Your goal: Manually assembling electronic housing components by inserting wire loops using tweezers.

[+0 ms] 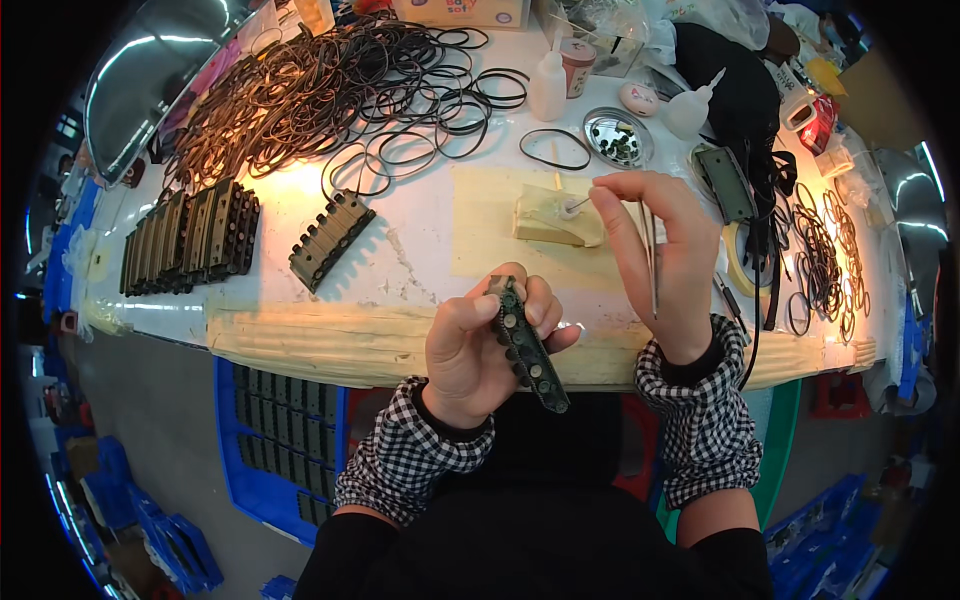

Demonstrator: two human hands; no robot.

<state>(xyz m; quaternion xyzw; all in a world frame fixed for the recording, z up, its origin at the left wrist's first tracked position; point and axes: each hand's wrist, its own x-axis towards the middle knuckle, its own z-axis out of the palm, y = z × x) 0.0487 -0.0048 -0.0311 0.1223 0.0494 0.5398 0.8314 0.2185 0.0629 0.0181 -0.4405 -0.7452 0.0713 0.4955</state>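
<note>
In my left hand is a dark green strip-like part with round knobs and a toothed edge, gripped by thumb and fingers and slanting down to the right. My right hand is raised beyond it, with metal tweezers tucked against the palm. Thumb and forefinger also pinch a thin pin-like tool, its far end at a whitish spot on a block wrapped in cream tape. Whether that tip touches the block, I cannot tell.
Dark looped bands pile up at the back left. Similar green parts stand in a row, with one apart. A metal dish holds small dark pieces near a white squeeze bottle. A blue crate sits below the taped table edge.
</note>
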